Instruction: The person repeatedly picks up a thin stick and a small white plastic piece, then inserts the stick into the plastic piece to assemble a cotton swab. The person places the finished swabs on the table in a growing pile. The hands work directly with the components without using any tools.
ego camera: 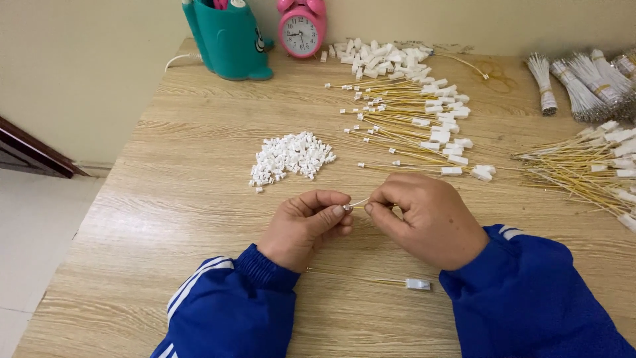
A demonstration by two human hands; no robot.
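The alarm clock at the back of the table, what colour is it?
Pink, with a white dial: the alarm clock shows clearly in the head view, beside a teal holder.

Under both grips the worktop (199, 219) is pale wood-grain laminate with a soft sheen. Beyond them, the small connector housings (291, 158) look like matt white plastic. The sleeves (218, 305) are smooth blue cloth; the clock (301, 28) is glossy pink plastic.

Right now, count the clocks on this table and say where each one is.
1. A pink alarm clock stands at the table's far edge against the wall, just right of the teal holder. Nothing suggests another is hidden.
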